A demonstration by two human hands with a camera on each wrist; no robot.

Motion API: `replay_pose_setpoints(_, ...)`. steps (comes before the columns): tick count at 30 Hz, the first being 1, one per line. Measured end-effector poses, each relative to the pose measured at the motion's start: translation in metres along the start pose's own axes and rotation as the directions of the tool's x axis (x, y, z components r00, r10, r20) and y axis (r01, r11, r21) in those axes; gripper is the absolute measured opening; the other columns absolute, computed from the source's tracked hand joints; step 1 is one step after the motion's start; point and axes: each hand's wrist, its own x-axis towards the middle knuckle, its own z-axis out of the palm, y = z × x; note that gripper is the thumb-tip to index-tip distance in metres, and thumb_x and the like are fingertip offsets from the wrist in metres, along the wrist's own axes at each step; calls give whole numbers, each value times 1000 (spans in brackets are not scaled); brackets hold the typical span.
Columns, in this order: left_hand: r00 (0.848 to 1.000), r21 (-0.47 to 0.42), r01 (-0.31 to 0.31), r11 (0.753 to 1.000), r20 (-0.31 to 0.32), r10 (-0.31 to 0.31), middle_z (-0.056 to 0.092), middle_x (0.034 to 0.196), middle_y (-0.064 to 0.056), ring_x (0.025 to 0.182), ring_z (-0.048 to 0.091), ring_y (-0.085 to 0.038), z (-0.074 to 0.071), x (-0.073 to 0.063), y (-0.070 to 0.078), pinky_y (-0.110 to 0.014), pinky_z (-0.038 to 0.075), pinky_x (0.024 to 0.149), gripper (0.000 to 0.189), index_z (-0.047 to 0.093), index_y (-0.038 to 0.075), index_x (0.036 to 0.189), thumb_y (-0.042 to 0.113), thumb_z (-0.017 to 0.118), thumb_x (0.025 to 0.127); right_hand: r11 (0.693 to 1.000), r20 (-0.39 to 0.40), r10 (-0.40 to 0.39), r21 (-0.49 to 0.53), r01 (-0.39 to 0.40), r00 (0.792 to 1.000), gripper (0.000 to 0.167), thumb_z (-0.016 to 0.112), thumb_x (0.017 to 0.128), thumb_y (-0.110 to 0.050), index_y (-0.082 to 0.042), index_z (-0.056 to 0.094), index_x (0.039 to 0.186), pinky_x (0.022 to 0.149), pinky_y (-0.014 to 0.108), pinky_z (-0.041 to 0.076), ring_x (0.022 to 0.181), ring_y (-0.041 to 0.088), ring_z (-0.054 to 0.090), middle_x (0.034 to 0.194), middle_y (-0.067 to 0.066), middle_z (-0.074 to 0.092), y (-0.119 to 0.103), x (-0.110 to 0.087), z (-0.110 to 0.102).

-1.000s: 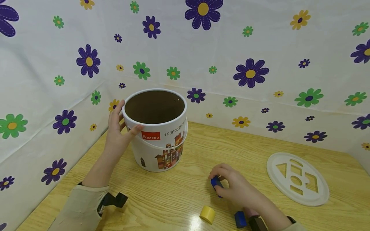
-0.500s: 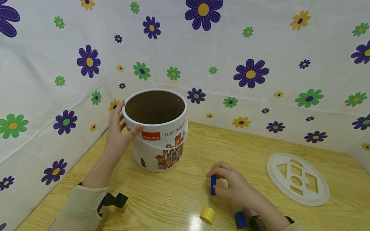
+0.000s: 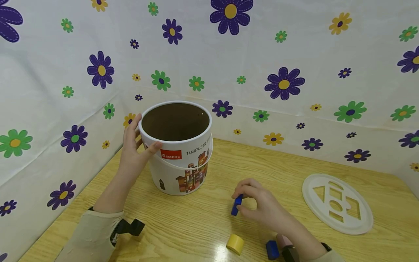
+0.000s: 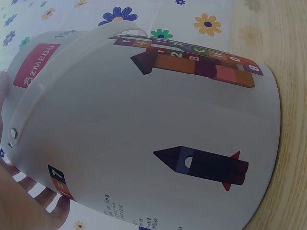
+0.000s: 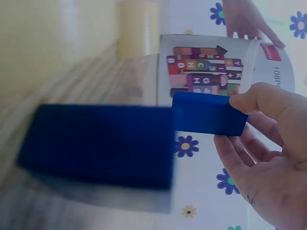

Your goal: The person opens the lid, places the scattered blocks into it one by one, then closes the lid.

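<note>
Table [image 3: 193, 222] with pale wood grain. Behind the table, a white, lightly creased sheet [image 3: 212, 54] printed with purple, green and yellow flowers [image 3: 284, 84], continuing along the table's left side. Glare [image 3: 220, 251]: bright patch, table's near part.

Bucket [image 3: 176, 160]: standing by surface's [image 3: 183, 225] far left corner
Disc [image 3: 324, 211]: lying toward right edge
Held block [image 3: 235, 209]: showing between them
Cylinder [image 3: 235, 243]: lying left of loose block [image 3: 272, 250]

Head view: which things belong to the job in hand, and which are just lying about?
Likely in use:
blue rectangular block, pinched by the right hand
white printed bucket, held by the left hand

Apparently lying about:
yellow cylindrical block
another blue block
pink block, partly hidden
white disc with cut-out shapes
</note>
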Motion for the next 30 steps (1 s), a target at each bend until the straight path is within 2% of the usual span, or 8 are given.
replay_pose_setpoints(7,1000,2,2,1000,-2,-2,15,153,4,139,20,-28,0,0,0,-52,27,110,85,15,34,152,35,70,86,999,-64,-29,-16,28,998,29,72,79,7,-11,64,100,84,32,54,98,15,58,112,-1,54,-8,7,0)
replay_pose_setpoints(16,1000,-1,2,1000,1,-2,15,153,4,139,20,-28,0,0,0,-52,26,110,86,15,33,152,35,70,86,998,-135,-59,-21,56,989,33,72,78,10,-9,64,103,86,29,53,101,17,58,113,1,55,-18,19,-3)
replay_pose_setpoints(24,1000,0,-4,1000,0,4,15,153,3,139,21,-29,1,1,-1,-52,27,110,86,15,30,153,35,69,86,995,-244,-94,-46,85,965,32,73,79,7,-10,65,105,88,36,52,105,18,57,114,3,56,-30,33,-8)
replay_pose_setpoints(30,1000,2,2,1000,-3,-2,14,154,3,139,20,-29,1,0,0,-53,26,110,86,15,29,153,35,69,86,994,-305,-111,-33,106,946,30,72,79,8,-7,66,105,90,32,51,106,18,57,115,5,56,-40,48,-12)
